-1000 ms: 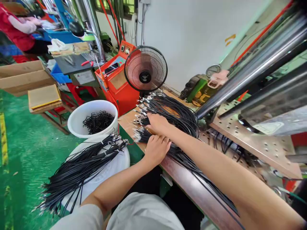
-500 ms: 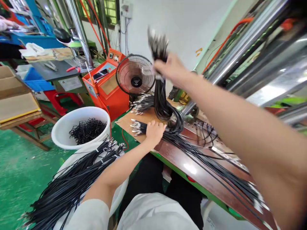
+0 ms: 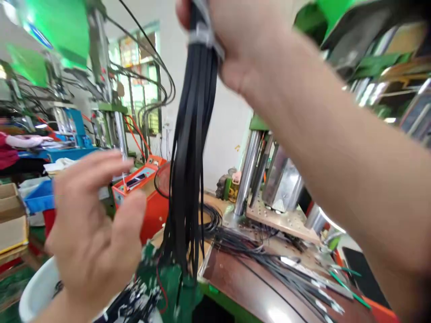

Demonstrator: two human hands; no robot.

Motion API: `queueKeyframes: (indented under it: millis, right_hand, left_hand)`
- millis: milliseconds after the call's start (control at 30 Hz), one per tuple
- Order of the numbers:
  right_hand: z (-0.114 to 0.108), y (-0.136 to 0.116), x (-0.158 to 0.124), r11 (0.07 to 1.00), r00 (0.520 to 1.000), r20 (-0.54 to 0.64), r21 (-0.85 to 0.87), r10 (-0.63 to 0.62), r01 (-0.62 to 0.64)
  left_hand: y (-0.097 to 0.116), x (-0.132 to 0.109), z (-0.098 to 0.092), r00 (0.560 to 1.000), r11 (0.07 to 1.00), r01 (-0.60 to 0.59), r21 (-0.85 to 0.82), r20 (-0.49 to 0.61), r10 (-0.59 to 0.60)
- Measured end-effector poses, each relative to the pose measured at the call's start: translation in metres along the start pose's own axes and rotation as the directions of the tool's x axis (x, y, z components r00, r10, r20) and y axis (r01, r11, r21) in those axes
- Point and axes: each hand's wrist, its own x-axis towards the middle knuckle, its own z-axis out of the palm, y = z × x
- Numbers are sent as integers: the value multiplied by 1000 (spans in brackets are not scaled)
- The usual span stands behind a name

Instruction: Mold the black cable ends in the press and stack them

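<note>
Cables (image 3: 190, 121) higher, wall mark (image 3: 237, 148) seemingly illegible

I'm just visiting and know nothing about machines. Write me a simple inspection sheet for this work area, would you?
Surface: glossy reddish-brown tabletop, glare near its lower edge.
Work items: bundle of black strands, hanging lengthwise, pale band near its top.
Clutter: more black strands across the tabletop; phone-like slab on the orange-red cabinet.
Right hand: raised, closed around the bundle.
Left hand: fingers apart, holding nothing, slightly blurred.
Cables: dark cables loop near the window.
Surroundings: metal columns, white tub, another person at far left.
</note>
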Motion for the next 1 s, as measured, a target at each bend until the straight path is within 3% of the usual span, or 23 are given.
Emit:
queueKeyframes:
  millis: [33,67,133,200,267,333,367,433,467,600,700,733,767,833,867,900,933,1000]
  right_hand:
    - [7,-7,-15,997,998,35,64,-42,40]
    - [12,-10,-31,991,996,66,123,-51,43]
    - [14,-11,-61,981,991,131,188,29,-54]
    - [4,-9,-85,962,954,261,182,151,-202]
    - [-14,-8,-102,925,869,436,172,236,-338]
    - [-33,-11,-116,890,800,539,184,263,-416]
    - [-41,-13,-122,881,794,549,202,259,-427]
    - [-52,-18,-135,876,824,509,243,250,-416]
    - [-55,-21,-142,877,842,478,255,251,-406]
    - [-58,-32,-170,892,890,378,265,254,-367]
    - [-57,-37,-184,898,907,266,211,327,-385]
    - [-57,-38,-187,897,912,213,202,351,-393]
    - [-58,-38,-188,895,916,162,206,367,-395]
    - [-59,-37,-187,892,923,87,237,376,-385]
    - [-60,-36,-185,891,925,68,253,373,-378]
    - [-61,-35,-183,890,927,64,263,370,-373]
    - [-63,-34,-181,889,927,69,265,369,-373]
    - [-66,-33,-177,887,924,90,259,372,-383]
  left_hand:
    - [9,21,-2,997,995,64,-74,39,-61]
    - [17,38,-1,984,974,130,-188,146,-103]
    - [31,56,10,904,880,289,-377,410,-121]
    - [42,52,23,796,749,480,-457,585,-153]
    - [50,33,33,714,561,635,-531,681,-162]
    - [56,11,41,646,275,742,-611,762,-49]
    - [58,2,44,617,131,775,-618,785,51]
    - [61,-11,51,583,-62,808,-586,780,226]
    - [63,-15,55,572,-96,815,-571,770,284]
    - [73,-22,66,558,-38,809,-587,745,366]
    - [83,-29,67,552,100,780,-618,753,358]
    - [85,-31,67,595,152,740,-655,743,306]
    - [87,-32,67,674,208,669,-713,701,233]
    - [89,-32,67,864,367,432,-824,495,95]
    - [88,-29,66,925,468,292,-834,370,81]
    - [87,-25,65,955,566,159,-809,272,121]
    - [86,-19,64,955,645,43,-763,222,199]
    - [85,-5,62,909,737,-132,-663,216,357]
